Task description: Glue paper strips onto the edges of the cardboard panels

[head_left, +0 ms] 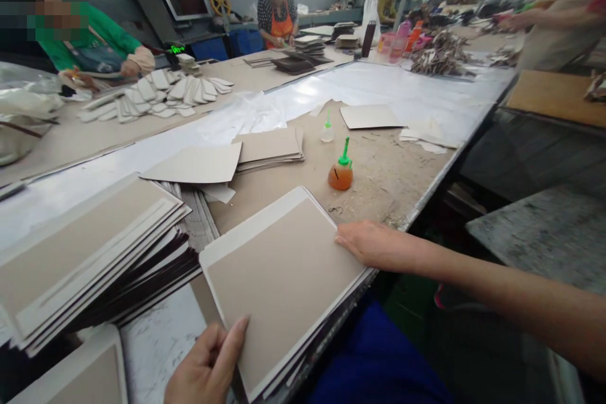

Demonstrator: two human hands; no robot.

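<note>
A stack of tan cardboard panels with white borders lies at the table's near edge. My left hand grips its near corner, thumb on top and fingers curled under. At the stack's right edge my right hand rests with fingers together, pressed against the side of the panels. A small orange glue bottle with a green nozzle stands just beyond the stack.
A fanned pile of similar panels lies to the left. Loose cardboard sheets and a clear small bottle sit further back. White plastic sheet runs down the long table. Other people work at the far side and the right.
</note>
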